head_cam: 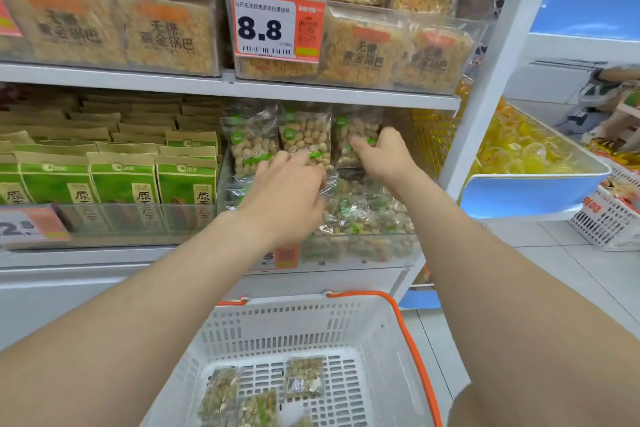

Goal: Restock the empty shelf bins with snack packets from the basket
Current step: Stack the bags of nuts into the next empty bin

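A clear shelf bin (360,246) on the middle shelf holds several clear peanut packets with green labels; three stand upright at its back (249,139). My left hand (287,191) reaches into the bin, its fingers on the middle upright packet (304,132). My right hand (381,152) grips the rightmost upright packet (356,130) by its lower edge. Below, a white basket with orange handles (374,340) holds several more peanut packets (304,376) on its floor.
Green seed packets (121,180) fill the bin to the left. Rice-crust packs and an 8.8 price tag (273,28) sit on the shelf above. A white shelf post (491,80), a blue bin of yellow sweets (526,163) and a second white basket (609,218) stand right.
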